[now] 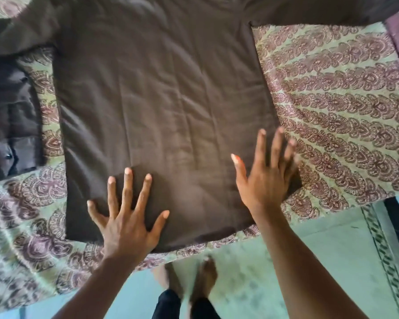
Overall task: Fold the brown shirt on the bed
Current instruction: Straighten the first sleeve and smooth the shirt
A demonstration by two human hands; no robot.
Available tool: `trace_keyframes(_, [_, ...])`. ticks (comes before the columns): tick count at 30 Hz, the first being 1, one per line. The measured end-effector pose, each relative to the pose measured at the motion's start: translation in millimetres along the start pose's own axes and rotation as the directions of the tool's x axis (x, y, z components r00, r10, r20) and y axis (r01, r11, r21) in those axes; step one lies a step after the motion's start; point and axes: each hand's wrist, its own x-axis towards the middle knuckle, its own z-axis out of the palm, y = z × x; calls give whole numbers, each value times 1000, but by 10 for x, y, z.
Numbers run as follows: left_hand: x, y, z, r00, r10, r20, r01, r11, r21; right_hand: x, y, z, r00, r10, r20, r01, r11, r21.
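Left hand (127,217), right hand (266,171) flat on brown shirt (161,100)

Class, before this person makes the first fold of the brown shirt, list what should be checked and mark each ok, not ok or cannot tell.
1. Brown shirt spread flat on the bedspread: ok, only light creases.
2. Left hand flat on the hem: ok.
3. Right hand flat at the hem corner: ok, blurred.
4. Both sleeves spread out: cannot tell, they run out of view.
5. Black garment clear of the shirt: cannot tell; it lies close beside the near sleeve.
6. Hem fully on the bed: ok, close to the edge.
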Motion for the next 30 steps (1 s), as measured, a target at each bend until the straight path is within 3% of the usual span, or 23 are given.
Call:
trace_keyframes(3, [-5,2,51,1000,0,-11,0,1000,29,365,-602,79,989,-151,6,150,986,75])
trace_keyframes(6, [-6,-12,70,999,1,-32,-1,1000,26,427,-805,266,976,-184,118,170,978,122])
trace_keyframes(11, [-80,-175,66,991,-57,-121,49,996,-67,-222,37,232,1000,-5,19,5,1000,15])
trace_keyframes(14, [-174,-376,101,964,-218,-150,189,965,-183,-506,501,162,992,72,102,-75,997,26])
trace_keyframes(17, [-328,-484,138,964,-228,-135,195,955,-223,-570,539,86,977,186,102,-193,980,59])
trace_keyframes(19, [-404,-468,137,959,-251,-135,218,951,-219,-502,409,30,993,108,52,-112,991,72])
trace_keyframes(22, [-474,-461,150,930,-333,-154,297,930,-216,-395,215,89,990,-123,76,117,990,72])
trace_keyframes(23, [-499,-482,164,920,-363,-150,327,919,-220,-417,179,138,989,-118,88,114,992,53])
trace_keyframes(27, [-628,-580,221,926,-357,-125,330,924,-194,-686,202,189,981,165,105,-171,984,54])
trace_keyframes(30, [-726,-642,212,933,-336,-125,312,933,-177,-797,101,59,989,135,53,-136,990,26])
